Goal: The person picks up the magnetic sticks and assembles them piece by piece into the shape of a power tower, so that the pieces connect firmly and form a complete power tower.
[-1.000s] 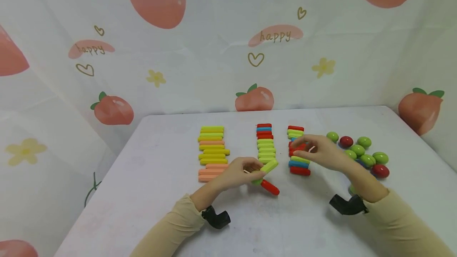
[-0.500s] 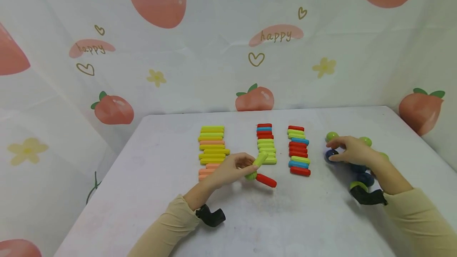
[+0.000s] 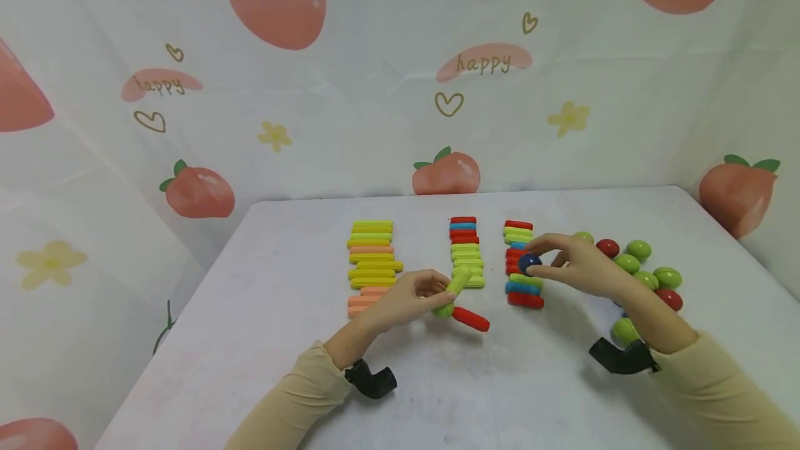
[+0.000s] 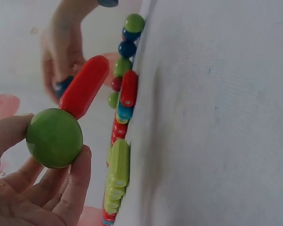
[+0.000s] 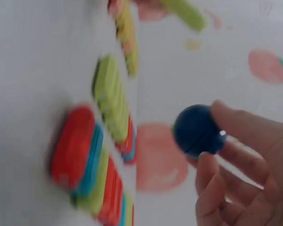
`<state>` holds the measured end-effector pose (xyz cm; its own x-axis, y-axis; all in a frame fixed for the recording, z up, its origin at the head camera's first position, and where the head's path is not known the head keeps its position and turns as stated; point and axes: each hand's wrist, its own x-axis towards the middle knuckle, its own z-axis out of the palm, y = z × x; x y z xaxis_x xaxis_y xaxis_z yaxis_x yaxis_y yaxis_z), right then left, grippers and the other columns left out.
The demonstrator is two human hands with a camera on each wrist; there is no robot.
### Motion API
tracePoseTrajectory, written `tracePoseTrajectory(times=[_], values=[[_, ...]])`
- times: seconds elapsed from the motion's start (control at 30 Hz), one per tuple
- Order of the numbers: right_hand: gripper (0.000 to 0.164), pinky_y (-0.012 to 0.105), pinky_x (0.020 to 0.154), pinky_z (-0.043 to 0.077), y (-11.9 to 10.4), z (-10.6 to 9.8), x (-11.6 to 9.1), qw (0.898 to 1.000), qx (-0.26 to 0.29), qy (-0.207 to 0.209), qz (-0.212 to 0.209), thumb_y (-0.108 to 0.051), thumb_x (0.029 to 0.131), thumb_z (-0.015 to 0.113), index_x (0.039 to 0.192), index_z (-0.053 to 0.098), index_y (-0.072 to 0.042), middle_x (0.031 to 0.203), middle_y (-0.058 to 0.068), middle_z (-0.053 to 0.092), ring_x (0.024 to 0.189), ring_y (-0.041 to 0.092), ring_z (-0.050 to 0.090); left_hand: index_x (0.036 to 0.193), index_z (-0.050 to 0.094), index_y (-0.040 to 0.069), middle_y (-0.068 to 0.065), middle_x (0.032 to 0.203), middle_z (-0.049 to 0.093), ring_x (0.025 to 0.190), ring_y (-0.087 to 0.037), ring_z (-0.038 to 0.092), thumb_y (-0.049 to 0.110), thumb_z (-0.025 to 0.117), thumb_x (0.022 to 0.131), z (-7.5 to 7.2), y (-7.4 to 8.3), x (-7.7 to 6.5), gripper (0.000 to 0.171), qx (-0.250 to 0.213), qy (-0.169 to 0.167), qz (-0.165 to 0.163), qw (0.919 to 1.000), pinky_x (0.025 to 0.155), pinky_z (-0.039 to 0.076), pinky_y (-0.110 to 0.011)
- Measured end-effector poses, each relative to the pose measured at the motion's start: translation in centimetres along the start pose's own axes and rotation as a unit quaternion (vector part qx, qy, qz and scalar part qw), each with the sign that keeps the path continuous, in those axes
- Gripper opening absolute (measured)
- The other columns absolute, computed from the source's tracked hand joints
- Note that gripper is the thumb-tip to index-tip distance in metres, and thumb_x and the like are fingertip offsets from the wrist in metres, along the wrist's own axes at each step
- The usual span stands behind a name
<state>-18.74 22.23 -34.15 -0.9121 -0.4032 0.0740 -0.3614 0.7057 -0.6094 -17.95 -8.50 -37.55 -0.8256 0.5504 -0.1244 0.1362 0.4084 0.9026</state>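
My left hand pinches a green ball between thumb and fingers above the table. From this ball a red rod sticks out to the lower right and a light green rod points up. A dark blue ball is held by the fingertips of my right hand, in front of the right-hand row of rods. Part of that row is hidden behind the hand and ball. Both hands are off the table, a short distance apart.
A middle row of red, blue and green rods lies behind the left hand. Further left is a row of yellow, green and pink rods. Several green, red and blue balls lie on the right of the white table.
My right hand has gone right to the balls, picked up the dark blue one and come back left with it. The left hand has tilted its ball and rods slightly.
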Motion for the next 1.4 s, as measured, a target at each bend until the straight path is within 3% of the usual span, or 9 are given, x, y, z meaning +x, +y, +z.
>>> tracePoseTrajectory(times=[0.17, 0.4, 0.73, 0.97, 1.2, 1.4], values=[[0.040, 0.020, 0.065, 0.052, -2.7, 1.7, 0.5, 0.997, 0.062, 0.013, -0.041, -0.024, 0.084, 0.069, 0.117, 0.059, -0.005, 0.114, 0.014, 0.065, 0.080, 0.014, 0.060, 0.112, 0.062, 0.007, -0.010, 0.106, 0.066, 0.089, -0.011, 0.058, 0.025, 0.061, 0.090, 0.4, -0.1, 0.1, 0.028, 0.012, -0.008, 0.005, 0.9999, 0.078, 0.049, -0.019], [0.034, 0.022, 0.064, 0.053, -4.3, 3.1, 1.2, 0.990, 0.123, 0.002, -0.074, -0.018, 0.085, 0.067, 0.116, 0.059, -0.005, 0.111, 0.014, 0.064, 0.077, 0.013, 0.058, 0.111, 0.063, 0.008, -0.011, 0.107, 0.064, 0.086, -0.011, 0.061, 0.023, 0.060, 0.091, 0.6, 0.0, 0.0, 0.025, -0.004, -0.030, 0.008, 0.9995, 0.076, 0.050, -0.020], [0.030, 0.025, 0.060, 0.053, -5.0, 4.8, 1.7, 0.987, 0.141, -0.046, -0.062, -0.023, 0.086, 0.067, 0.111, 0.060, -0.008, 0.106, 0.011, 0.063, 0.076, 0.012, 0.061, 0.108, 0.061, 0.007, -0.009, 0.105, 0.063, 0.085, -0.015, 0.064, 0.021, 0.058, 0.092, 0.8, -0.4, -0.2, 0.022, 0.000, -0.066, 0.008, 0.9978, 0.076, 0.053, -0.021], [0.026, 0.022, 0.066, 0.053, -5.5, 6.2, 2.4, 0.985, 0.144, -0.042, -0.081, -0.020, 0.085, 0.068, 0.106, 0.061, -0.007, 0.102, 0.009, 0.064, 0.072, 0.008, 0.060, 0.123, 0.049, 0.007, -0.013, 0.112, 0.063, 0.095, -0.015, 0.065, 0.022, 0.062, 0.089, 0.9, -0.1, 0.1, 0.040, -0.041, -0.019, 0.003, 0.9990, 0.083, 0.053, -0.026], [0.025, 0.023, 0.065, 0.053, -5.2, 6.4, 2.9, 0.987, 0.141, -0.038, -0.069, -0.021, 0.087, 0.065, 0.105, 0.061, -0.005, 0.103, 0.012, 0.064, 0.075, 0.015, 0.061, 0.123, 0.045, 0.005, -0.018, 0.104, 0.065, 0.083, -0.010, 0.065, 0.019, 0.064, 0.089, 0.9, -0.1, 0.2, 0.042, -0.071, 0.016, 0.002, 0.9974, 0.083, 0.054, -0.026], [0.020, 0.021, 0.068, 0.050, -3.2, 6.3, 4.0, 0.995, 0.083, -0.016, -0.047, -0.016, 0.086, 0.066, 0.101, 0.062, -0.002, 0.099, 0.011, 0.067, 0.089, 0.020, 0.061, 0.124, 0.044, 0.006, -0.015, 0.100, 0.064, 0.081, -0.012, 0.065, 0.021, 0.063, 0.089, 0.5, -0.5, 0.0, 0.042, -0.075, 0.025, -0.021, 0.9966, 0.083, 0.054, -0.028]])
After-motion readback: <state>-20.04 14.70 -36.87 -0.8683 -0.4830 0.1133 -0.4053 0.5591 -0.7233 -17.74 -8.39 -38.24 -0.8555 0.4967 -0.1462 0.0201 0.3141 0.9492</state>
